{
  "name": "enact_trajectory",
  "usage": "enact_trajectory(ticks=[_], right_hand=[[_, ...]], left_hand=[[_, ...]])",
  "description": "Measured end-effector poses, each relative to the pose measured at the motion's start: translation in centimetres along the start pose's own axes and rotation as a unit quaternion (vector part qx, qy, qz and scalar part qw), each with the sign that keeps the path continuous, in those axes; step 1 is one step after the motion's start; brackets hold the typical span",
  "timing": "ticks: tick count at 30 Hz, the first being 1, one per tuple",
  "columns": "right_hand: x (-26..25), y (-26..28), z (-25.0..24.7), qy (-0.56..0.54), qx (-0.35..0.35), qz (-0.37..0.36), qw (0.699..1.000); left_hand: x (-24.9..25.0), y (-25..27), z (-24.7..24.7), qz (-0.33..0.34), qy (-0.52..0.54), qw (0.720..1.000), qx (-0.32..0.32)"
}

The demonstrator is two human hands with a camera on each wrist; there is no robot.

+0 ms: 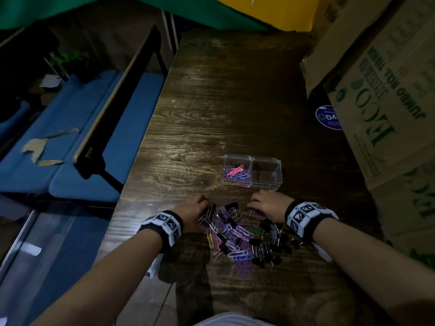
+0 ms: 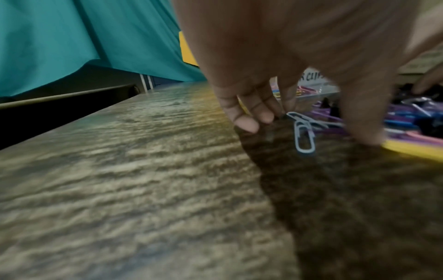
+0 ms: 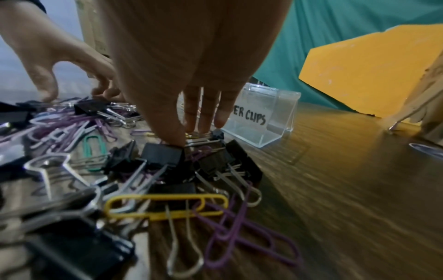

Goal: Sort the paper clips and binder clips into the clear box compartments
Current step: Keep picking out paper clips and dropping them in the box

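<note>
The clear box [image 1: 252,171] stands on the tabletop [image 1: 211,102] just beyond both hands; its left compartment, labelled for paper clips, holds a small heap of coloured ones, while the right compartment, labelled for binder clips, looks bare. Nearer the person lies a mixed pile [image 1: 244,234] of paper clips [image 3: 167,206] and black binder clips [image 3: 160,153], most of it unsorted; by my reading the task is at an early picking step.

The left hand [image 1: 194,209] is down at the pile's left edge, fingers [image 2: 246,123] curled toward the thumb around a few pale paper clips [image 2: 304,136]; the wrist view is blurred, so whether they are truly pinched I cannot tell. The right hand [image 1: 266,203] is at the pile's far right side, thumb tip touching a binder clip and fingers reaching down behind it; a firm grip is not shown either.

The next move probably calls for closing each pinch on one kind only, lifting free of tangled neighbours, then carrying paper clips to the left compartment and binder clips to the right; interlocked wires may drag strays along.
</note>
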State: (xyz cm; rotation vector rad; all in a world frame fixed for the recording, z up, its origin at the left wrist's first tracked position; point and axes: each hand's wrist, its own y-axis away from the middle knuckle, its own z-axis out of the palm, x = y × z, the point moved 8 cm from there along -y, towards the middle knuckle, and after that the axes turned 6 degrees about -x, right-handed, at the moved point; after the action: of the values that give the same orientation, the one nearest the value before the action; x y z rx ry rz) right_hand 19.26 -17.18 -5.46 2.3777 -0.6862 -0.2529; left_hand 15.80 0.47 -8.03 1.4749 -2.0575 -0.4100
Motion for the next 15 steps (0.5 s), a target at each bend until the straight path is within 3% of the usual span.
enact_trajectory(ticks=[5,15], right_hand=[[-0.5,0.3,0.0,0.027,0.008,-0.001,1.0],[0.3,-0.6,-0.2,-0.068,0.011,0.03,0.997]], left_hand=[[0.7,-0.4,-0.4,0.001,0.037,0.999,0.017],[1.3,-1.2,-1.8,0.003,0.016,1.0,0.002]])
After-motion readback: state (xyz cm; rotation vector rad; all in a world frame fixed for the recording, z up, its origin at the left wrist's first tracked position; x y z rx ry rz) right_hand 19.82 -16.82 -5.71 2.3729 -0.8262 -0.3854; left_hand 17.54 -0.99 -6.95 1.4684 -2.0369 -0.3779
